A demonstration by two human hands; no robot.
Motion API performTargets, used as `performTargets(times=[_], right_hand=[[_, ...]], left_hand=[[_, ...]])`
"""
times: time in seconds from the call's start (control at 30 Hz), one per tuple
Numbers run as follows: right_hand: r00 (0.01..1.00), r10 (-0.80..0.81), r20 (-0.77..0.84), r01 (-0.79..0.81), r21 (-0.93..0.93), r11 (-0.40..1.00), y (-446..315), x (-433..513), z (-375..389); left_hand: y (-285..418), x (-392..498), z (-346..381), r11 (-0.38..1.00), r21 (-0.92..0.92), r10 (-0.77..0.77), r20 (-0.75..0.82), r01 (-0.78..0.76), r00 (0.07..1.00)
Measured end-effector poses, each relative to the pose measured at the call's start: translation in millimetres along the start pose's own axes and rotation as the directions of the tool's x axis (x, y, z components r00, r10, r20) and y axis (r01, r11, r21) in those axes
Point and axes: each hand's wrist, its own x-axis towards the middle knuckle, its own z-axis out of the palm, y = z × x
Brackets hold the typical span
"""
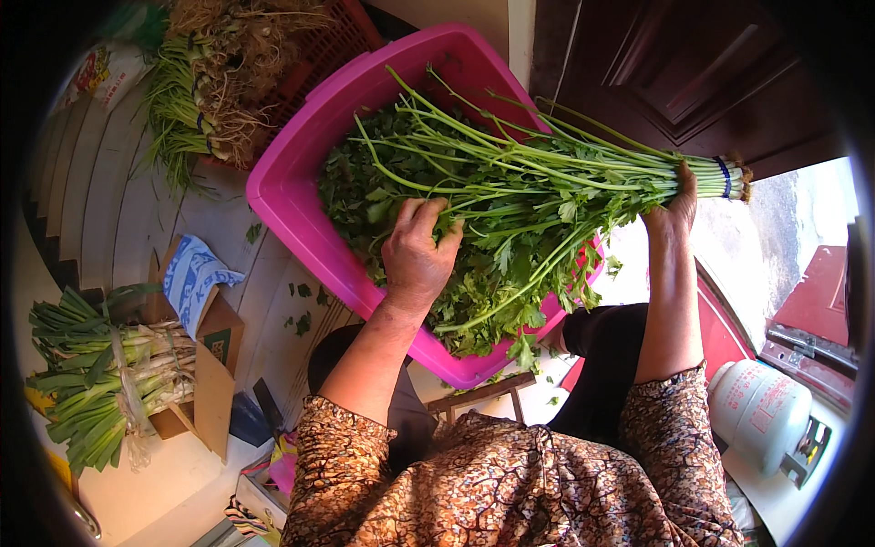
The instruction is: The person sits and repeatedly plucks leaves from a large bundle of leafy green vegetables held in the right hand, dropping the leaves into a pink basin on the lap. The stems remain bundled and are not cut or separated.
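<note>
My right hand [673, 205] grips a bundle of leafy celery [588, 167] just above its root end. A dark blue band [724, 178] ties the stalks near the roots, which point right. The stalks fan out leftward over a pink plastic tub [294, 184]. My left hand [420, 253] is over the tub, fingers curled and pinching celery leaves at the bundle's loose end. Loose green leaves [355, 164] heap inside the tub beneath the stalks. Some bundle leaves hang over the tub's near right rim.
A red plastic crate [328, 48] holds banded, rooted green bundles [198, 102] at upper left. Leeks [116, 383] lie by a cardboard box [219, 383]. A gas cylinder [762, 414] lies at right, below a dark panelled door [683, 75]. Leaf scraps [301, 321] dot the floor.
</note>
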Motion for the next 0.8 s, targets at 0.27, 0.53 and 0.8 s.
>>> performTargets(times=[0.27,0.53,0.8], right_hand=[[1.0,0.026,-0.006,-0.026,0.062,0.998,-1,4,-3],[0.999,-0.006,-0.035,0.008,0.047,0.999,0,-2,2],[1.0,-0.002,-0.01,0.002,0.021,1.0,-3,2,-1]], left_hand=[[-2,3,-10,0.9,-0.369,-0.226,0.058,0.231,0.973],[-1,7,-26,0.993,-0.042,0.113,0.097,-0.11,0.989],[2,7,-19,0.928,0.299,0.212,0.072,-0.223,0.975]])
